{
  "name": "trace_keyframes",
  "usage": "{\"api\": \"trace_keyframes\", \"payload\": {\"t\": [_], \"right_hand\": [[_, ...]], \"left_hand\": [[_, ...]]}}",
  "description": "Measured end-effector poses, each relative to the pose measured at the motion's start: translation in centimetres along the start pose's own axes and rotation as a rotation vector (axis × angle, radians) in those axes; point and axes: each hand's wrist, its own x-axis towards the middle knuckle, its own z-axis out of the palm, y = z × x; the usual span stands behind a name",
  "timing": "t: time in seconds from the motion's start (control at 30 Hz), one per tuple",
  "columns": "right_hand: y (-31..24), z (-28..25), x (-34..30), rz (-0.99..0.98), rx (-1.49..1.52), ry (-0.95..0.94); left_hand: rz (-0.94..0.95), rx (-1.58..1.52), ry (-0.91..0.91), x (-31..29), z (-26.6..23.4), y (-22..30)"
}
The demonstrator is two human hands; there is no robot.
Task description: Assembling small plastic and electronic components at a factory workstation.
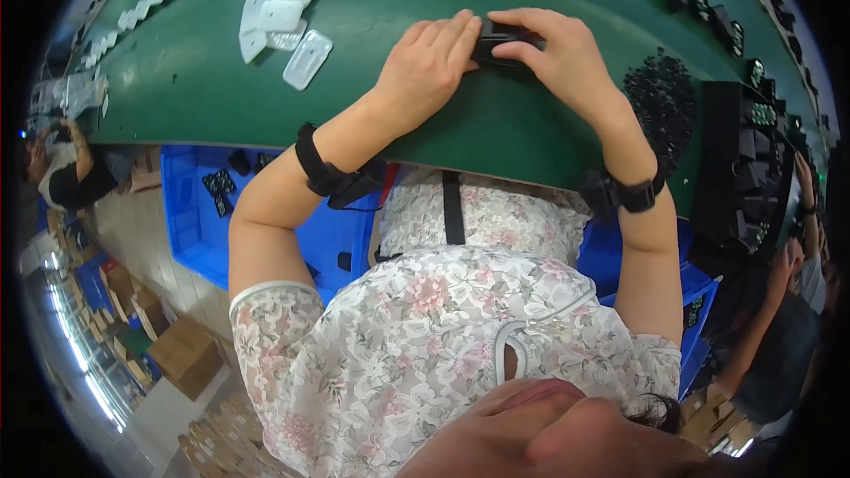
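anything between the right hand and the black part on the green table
Nothing visible: the right hand grips the black part directly, left hand at its other end. The dark pile lies off right.

With my left elbow (255, 217) and right elbow (651, 243) bent, I hold both hands close together. My left hand (427, 62) slants rightward, fingers (453, 39) nearly straight and side by side; my right hand (567, 55) arches leftward, thumb (521, 53) and forefinger (524, 17) spread in a curve.

Even indoor light, glaring white strips (78, 363) lower left, soft sheen on green tabletop (381, 31); fisheye-bent rim, black corners
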Motion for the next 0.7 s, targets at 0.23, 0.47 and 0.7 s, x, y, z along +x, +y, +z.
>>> {"api": "trace_keyframes", "payload": {"t": [0.23, 0.47, 0.7], "right_hand": [[1.0, 0.5, -1.1, 0.229, 1.046, 0.115], [2.5, -3.3, 0.7, 0.142, 0.858, 0.351], [14.5, -11.7, 2.8, 0.242, 0.238, 0.349]], "left_hand": [[-0.713, -0.991, 0.007, 3.0, 0.6, 0.6], [-0.691, -1.333, -0.117, 6.8, 2.5, 1.9], [-0.421, -0.668, 0.028, 2.6, -1.9, 0.7]]}}
